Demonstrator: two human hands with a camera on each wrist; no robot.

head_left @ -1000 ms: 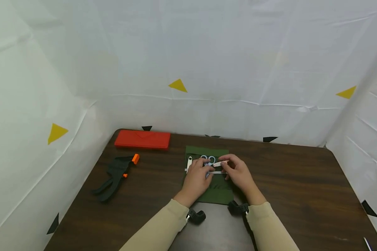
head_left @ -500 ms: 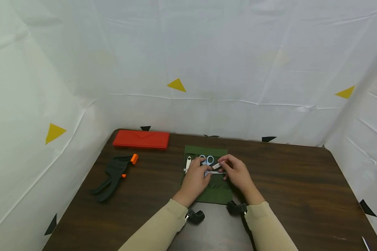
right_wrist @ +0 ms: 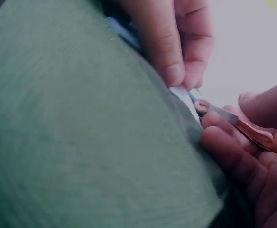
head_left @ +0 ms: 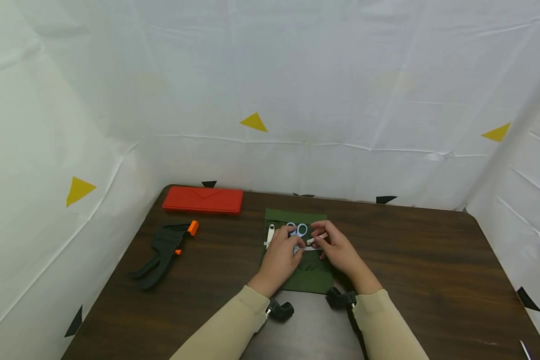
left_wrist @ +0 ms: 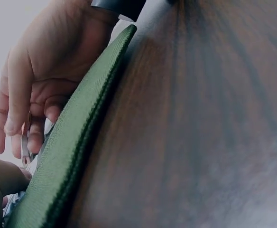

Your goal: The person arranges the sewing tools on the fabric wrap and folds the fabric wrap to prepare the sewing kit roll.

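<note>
A green fabric pouch [head_left: 312,285] lies unfolded on the table between both hands. Across it runs a white strap [right_wrist: 182,99]; the left hand [head_left: 280,252] pinches this strap with thumb and fingertips. Light-blue-handled scissors [head_left: 302,230] sit in the pouch, partly hidden by the left fingers. A flat white piece with a hole [head_left: 271,231] stands beside that hand. The right hand [head_left: 339,250] holds a slim, short item [right_wrist: 231,116], pale with a coppery layered end, between thumb and fingers. Its near tip is close to the strap; its exact kind I cannot tell.
A red case [head_left: 202,200] lies at the back left of the brown table [head_left: 423,260]. In front of it is a black clamp with orange tips [head_left: 164,255]. A pen-like object [head_left: 525,350] lies at the front right corner. White sheeting [head_left: 333,75] surrounds the table.
The slim item in the right hand has swung, its free tip now pointing lower toward the strap. The left hand stays nearly in place, with more of the scissors' handles showing.
</note>
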